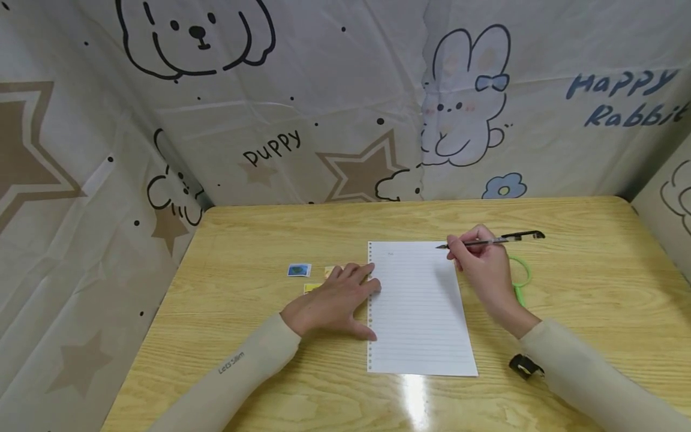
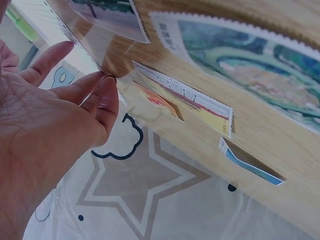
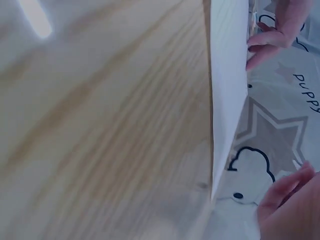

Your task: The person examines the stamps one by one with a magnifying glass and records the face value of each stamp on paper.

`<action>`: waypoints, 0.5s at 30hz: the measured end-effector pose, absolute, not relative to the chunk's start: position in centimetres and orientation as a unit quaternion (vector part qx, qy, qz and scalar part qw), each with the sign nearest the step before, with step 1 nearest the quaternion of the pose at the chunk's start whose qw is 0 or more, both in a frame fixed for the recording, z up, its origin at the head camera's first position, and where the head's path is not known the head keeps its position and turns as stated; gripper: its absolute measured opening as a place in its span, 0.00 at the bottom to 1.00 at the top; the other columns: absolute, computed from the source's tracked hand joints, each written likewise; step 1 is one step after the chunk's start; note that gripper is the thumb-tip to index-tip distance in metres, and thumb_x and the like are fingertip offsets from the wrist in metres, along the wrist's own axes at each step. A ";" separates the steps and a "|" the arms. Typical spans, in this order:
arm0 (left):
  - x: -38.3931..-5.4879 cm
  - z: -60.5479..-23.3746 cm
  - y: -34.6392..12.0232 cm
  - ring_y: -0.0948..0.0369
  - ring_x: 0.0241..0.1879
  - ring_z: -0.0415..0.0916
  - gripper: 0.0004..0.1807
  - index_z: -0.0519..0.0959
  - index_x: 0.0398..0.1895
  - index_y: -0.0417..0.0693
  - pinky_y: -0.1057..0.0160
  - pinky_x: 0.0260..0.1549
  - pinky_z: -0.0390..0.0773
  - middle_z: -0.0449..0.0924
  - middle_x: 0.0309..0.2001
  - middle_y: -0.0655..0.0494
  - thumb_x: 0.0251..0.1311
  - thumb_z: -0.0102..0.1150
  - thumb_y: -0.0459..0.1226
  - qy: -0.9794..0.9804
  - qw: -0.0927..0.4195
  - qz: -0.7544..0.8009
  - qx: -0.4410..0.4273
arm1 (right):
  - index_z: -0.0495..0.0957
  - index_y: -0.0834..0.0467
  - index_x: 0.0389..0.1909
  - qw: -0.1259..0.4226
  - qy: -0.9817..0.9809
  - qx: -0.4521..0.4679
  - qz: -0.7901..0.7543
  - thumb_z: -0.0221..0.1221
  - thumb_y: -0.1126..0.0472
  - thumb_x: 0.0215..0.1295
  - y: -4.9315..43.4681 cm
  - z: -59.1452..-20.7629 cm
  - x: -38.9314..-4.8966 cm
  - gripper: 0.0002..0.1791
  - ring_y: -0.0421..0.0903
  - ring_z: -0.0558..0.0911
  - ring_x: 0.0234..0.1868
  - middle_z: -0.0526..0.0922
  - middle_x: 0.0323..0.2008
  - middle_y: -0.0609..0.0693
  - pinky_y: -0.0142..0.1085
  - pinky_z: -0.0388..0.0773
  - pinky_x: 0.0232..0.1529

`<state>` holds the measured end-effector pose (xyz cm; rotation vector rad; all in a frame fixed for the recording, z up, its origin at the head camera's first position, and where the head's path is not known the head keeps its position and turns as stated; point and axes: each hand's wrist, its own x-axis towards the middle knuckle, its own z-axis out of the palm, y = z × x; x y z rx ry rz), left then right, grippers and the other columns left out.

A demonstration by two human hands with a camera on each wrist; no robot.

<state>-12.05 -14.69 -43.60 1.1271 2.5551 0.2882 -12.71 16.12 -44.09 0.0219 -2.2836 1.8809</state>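
Observation:
A sheet of lined paper [image 1: 415, 312] with punched holes down its left side lies on the table. My left hand [image 1: 340, 300] rests at that side with fingers spread, fingertips on the holed margin. In my right hand [image 1: 483, 270] I hold a black pen [image 1: 520, 236] between thumb and fingers, its tip over the top right of the sheet. A faint small mark [image 1: 390, 254] shows near the top left of the page. Beside my left hand lie several postage stamps, among them a blue one [image 1: 299, 270] and a yellow one [image 1: 311, 288]; the hand partly hides some.
A green ring with a handle, like a magnifying glass [image 1: 519, 295], lies partly behind my right hand. A small black object [image 1: 523, 366] sits by the right sleeve. Printed cloth [image 1: 335, 90] stands behind the table's [image 1: 259, 228] far edge and at both sides.

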 end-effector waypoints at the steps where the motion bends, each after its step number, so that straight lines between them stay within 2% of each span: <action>1: -12.0 -43.6 -14.7 0.41 0.78 0.57 0.45 0.74 0.69 0.49 0.31 0.72 0.60 0.57 0.83 0.38 0.57 0.79 0.64 0.897 0.166 0.102 0.396 | 0.76 0.65 0.43 0.086 -0.777 0.005 0.623 0.65 0.55 0.80 15.9 -44.3 -12.9 0.16 0.41 0.81 0.29 0.89 0.30 0.48 0.29 0.76 0.30; 4: -12.1 -43.6 -14.7 0.41 0.78 0.57 0.45 0.74 0.69 0.49 0.32 0.71 0.60 0.57 0.83 0.37 0.57 0.79 0.64 0.896 0.166 0.104 0.397 | 0.76 0.65 0.42 0.065 -0.790 0.003 0.609 0.65 0.56 0.80 15.1 -44.5 -13.4 0.15 0.42 0.82 0.33 0.90 0.32 0.50 0.29 0.76 0.33; 8: -12.1 -43.7 -14.7 0.41 0.78 0.57 0.45 0.73 0.68 0.49 0.32 0.71 0.60 0.57 0.83 0.37 0.57 0.79 0.64 0.896 0.166 0.104 0.398 | 0.75 0.65 0.41 0.039 -0.798 0.007 0.602 0.64 0.58 0.81 14.1 -45.0 -14.1 0.14 0.46 0.83 0.34 0.90 0.33 0.54 0.31 0.74 0.33; 15: -12.2 -43.6 -14.7 0.42 0.78 0.58 0.45 0.73 0.68 0.50 0.32 0.71 0.61 0.58 0.83 0.38 0.57 0.79 0.64 0.897 0.165 0.100 0.397 | 0.76 0.63 0.41 -0.010 -0.806 -0.004 0.592 0.65 0.56 0.81 12.9 -45.6 -15.6 0.14 0.55 0.83 0.38 0.90 0.33 0.55 0.34 0.73 0.36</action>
